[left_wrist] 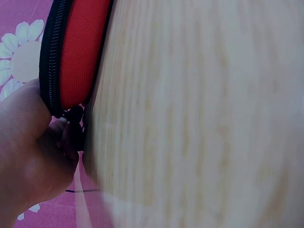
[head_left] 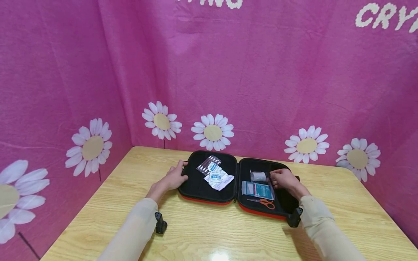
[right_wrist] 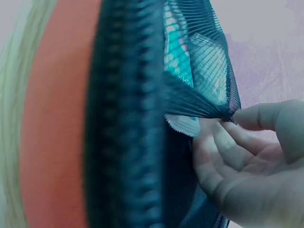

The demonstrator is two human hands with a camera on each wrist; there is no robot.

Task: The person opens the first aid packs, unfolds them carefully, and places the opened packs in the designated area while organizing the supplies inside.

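A black case with a red outer shell (head_left: 192, 186) lies unfolded on the table. My left hand (head_left: 173, 178) grips its left side, thumb on the zippered rim (left_wrist: 53, 61). Over the right half, my right hand (head_left: 285, 179) pinches the edge of a black mesh pocket (right_wrist: 202, 102) between thumb and fingers, lifting it. Behind the mesh are a white roll (head_left: 258, 176), a teal packet (head_left: 261, 190) and orange-handled scissors (head_left: 267, 204). In the left half sit a blister pack (head_left: 205, 167) and several small white-and-blue packets (head_left: 225, 179).
The wooden table (head_left: 202, 232) runs back to a pink curtain (head_left: 254, 90) printed with large daisies, which also hangs along both sides. A small black wrist device (head_left: 160, 223) is at the left sleeve, another (head_left: 295, 217) at the right.
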